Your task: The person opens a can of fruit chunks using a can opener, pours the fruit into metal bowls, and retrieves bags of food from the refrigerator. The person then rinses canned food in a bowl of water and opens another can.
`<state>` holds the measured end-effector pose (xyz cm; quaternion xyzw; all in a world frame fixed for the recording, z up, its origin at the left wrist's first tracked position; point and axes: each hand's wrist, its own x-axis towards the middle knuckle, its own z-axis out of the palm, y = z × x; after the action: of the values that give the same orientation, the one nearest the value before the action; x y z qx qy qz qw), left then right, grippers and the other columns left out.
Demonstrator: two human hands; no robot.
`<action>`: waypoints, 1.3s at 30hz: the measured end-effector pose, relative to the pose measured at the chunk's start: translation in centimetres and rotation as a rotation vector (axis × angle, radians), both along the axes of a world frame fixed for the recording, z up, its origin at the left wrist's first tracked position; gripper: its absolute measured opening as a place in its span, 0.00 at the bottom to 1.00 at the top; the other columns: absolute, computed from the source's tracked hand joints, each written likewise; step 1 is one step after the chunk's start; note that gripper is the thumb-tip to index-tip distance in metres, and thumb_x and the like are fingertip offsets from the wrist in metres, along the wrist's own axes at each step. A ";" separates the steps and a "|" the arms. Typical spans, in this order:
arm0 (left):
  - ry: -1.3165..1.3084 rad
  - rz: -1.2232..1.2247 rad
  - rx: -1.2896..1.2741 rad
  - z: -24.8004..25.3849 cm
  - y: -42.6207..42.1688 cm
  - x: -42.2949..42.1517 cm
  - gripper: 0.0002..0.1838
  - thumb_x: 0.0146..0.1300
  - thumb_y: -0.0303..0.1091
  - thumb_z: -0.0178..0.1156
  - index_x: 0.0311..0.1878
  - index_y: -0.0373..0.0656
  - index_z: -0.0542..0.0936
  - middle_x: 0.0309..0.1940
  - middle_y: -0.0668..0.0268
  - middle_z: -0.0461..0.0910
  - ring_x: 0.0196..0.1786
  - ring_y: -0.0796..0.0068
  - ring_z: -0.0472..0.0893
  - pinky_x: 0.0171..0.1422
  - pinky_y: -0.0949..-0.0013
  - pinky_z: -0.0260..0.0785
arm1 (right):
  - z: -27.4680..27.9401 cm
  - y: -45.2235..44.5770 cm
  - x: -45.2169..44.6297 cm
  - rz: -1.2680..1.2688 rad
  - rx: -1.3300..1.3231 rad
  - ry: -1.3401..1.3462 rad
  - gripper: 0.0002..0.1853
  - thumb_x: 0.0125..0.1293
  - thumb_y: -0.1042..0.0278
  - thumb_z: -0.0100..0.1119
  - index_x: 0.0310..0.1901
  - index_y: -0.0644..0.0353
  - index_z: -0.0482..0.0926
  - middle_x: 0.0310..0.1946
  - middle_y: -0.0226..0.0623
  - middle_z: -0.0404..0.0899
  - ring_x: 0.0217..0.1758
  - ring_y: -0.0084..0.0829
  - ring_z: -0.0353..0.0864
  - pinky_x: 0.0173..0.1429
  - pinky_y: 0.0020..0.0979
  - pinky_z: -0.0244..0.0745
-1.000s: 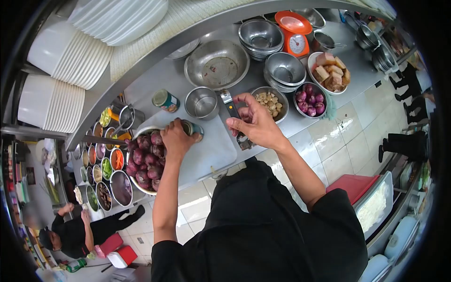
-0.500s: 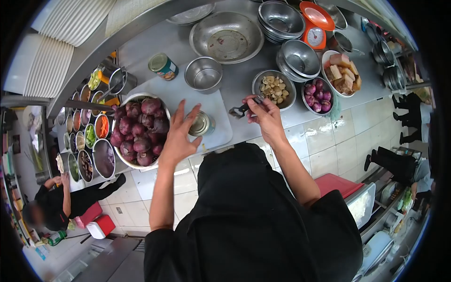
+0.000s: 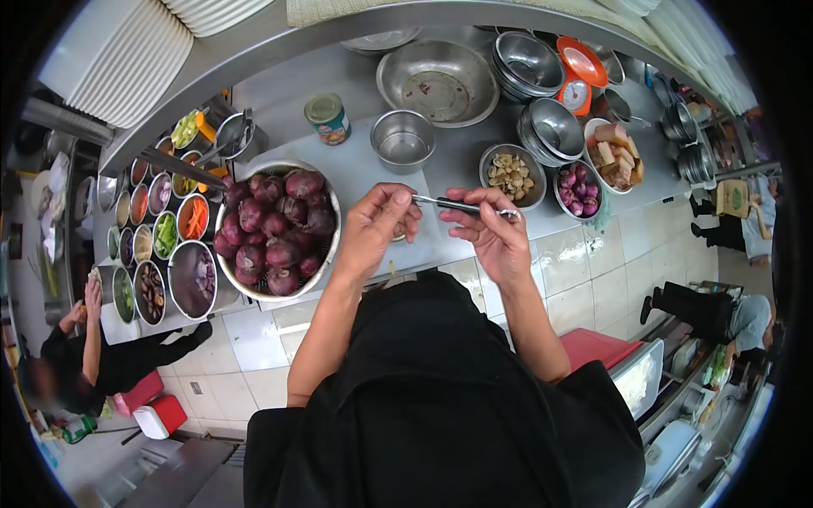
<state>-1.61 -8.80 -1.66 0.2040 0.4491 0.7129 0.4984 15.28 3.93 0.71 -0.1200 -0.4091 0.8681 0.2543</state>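
A slim can opener point(image 3: 457, 205) with black handles and a metal end spans the gap between my hands, above the white cutting board. My left hand point(image 3: 378, 222) is closed in a pinch at its metal tip. Around its black handles, my right hand point(image 3: 491, 229) has its fingers closed. Below my left hand an opened-out view is blocked: the small can there is almost wholly hidden. Another can point(image 3: 329, 119), green-labelled, stands upright at the back left. An unfilled metal bowl point(image 3: 402, 141) sits beyond my hands. Red onions point(image 3: 275, 227) fill a large colander left of my left hand.
Right of my hands stand bowls of peeled garlic or mushroom pieces point(image 3: 511, 176), shallots point(image 3: 578, 190) and meat chunks point(image 3: 616, 155). Behind are a wide basin point(image 3: 438, 85), stacked bowls and an orange scale point(image 3: 576, 93). A co-worker point(image 3: 72, 356) stands at left, others at right.
My left hand has left the small can and moved right to the can opener's tip. The opener now lies level between both hands. The view has shifted slightly.
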 end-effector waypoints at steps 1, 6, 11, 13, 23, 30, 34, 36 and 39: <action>-0.001 0.000 0.043 -0.2 -0.2 -0.6 0.17 0.73 0.41 0.57 0.53 0.35 0.77 0.35 0.62 0.81 0.31 0.76 0.79 0.35 0.73 0.71 | 0.0 1.0 0.7 0.147 0.037 0.063 0.29 0.66 0.55 0.60 0.59 0.70 0.69 0.61 0.61 0.70 0.60 0.49 0.79 0.56 0.40 0.82; 0.155 -0.133 0.019 0.8 -0.2 -3.3 0.15 0.69 0.38 0.63 0.47 0.35 0.79 0.33 0.63 0.81 0.30 0.78 0.79 0.34 0.72 0.73 | 2.0 3.5 1.5 0.271 0.389 -0.048 0.34 0.62 0.55 0.62 0.66 0.66 0.68 0.62 0.52 0.73 0.57 0.42 0.80 0.61 0.41 0.73; 0.368 -0.206 -0.076 0.6 2.4 -2.4 0.16 0.67 0.40 0.65 0.46 0.36 0.80 0.30 0.66 0.80 0.28 0.82 0.77 0.31 0.73 0.70 | 1.7 1.7 -2.1 0.239 0.994 -0.619 0.19 0.74 0.57 0.53 0.55 0.65 0.74 0.33 0.43 0.80 0.37 0.33 0.80 0.42 0.34 0.73; 0.537 -0.036 -0.152 0.1 1.5 -1.5 0.17 0.66 0.41 0.66 0.48 0.35 0.80 0.30 0.65 0.81 0.29 0.80 0.77 0.33 0.72 0.71 | -0.1 1.8 -2.7 0.207 0.838 -0.700 0.17 0.74 0.58 0.53 0.51 0.65 0.74 0.27 0.37 0.76 0.29 0.30 0.75 0.36 0.34 0.71; 1.410 0.372 -0.262 -4.5 -6.4 3.8 0.25 0.48 0.27 0.74 0.52 0.40 0.81 0.48 0.58 0.75 0.38 0.62 0.78 0.40 0.66 0.73 | -7.0 2.4 2.7 -0.048 0.248 -0.786 0.08 0.76 0.63 0.51 0.43 0.58 0.71 0.22 0.26 0.66 0.16 0.17 0.61 0.20 0.22 0.56; 1.398 0.125 -0.417 -9.1 -8.2 4.4 0.23 0.46 0.28 0.75 0.48 0.42 0.82 0.45 0.57 0.77 0.41 0.58 0.81 0.45 0.60 0.75 | -7.8 1.9 1.8 0.004 0.282 -0.785 0.08 0.77 0.62 0.50 0.41 0.57 0.71 0.21 0.26 0.66 0.16 0.17 0.62 0.20 0.22 0.55; 1.453 0.164 -0.413 -12.6 -8.0 4.4 0.16 0.47 0.28 0.73 0.42 0.42 0.84 0.39 0.61 0.79 0.41 0.59 0.81 0.47 0.59 0.75 | -7.7 1.6 1.2 0.027 0.246 -0.760 0.08 0.75 0.64 0.51 0.40 0.59 0.70 0.21 0.27 0.67 0.17 0.18 0.64 0.20 0.24 0.57; 1.480 0.180 -0.401 -13.7 -8.1 4.4 0.13 0.48 0.28 0.73 0.39 0.42 0.84 0.37 0.63 0.80 0.40 0.59 0.81 0.46 0.60 0.75 | -7.8 1.7 0.9 0.036 0.239 -0.757 0.08 0.75 0.65 0.52 0.39 0.60 0.70 0.20 0.27 0.67 0.17 0.19 0.65 0.20 0.24 0.59; 1.427 0.217 -0.339 -14.0 -8.6 4.9 0.08 0.51 0.25 0.71 0.35 0.42 0.84 0.37 0.64 0.80 0.39 0.60 0.82 0.45 0.62 0.76 | -8.3 1.7 0.8 0.031 0.267 -0.784 0.08 0.74 0.64 0.53 0.39 0.59 0.71 0.20 0.27 0.67 0.17 0.19 0.66 0.19 0.24 0.59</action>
<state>3.29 -17.37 -15.64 0.4923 0.7855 0.3732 0.0368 16.08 5.63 -7.55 -0.4013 -0.5857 0.6997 0.0793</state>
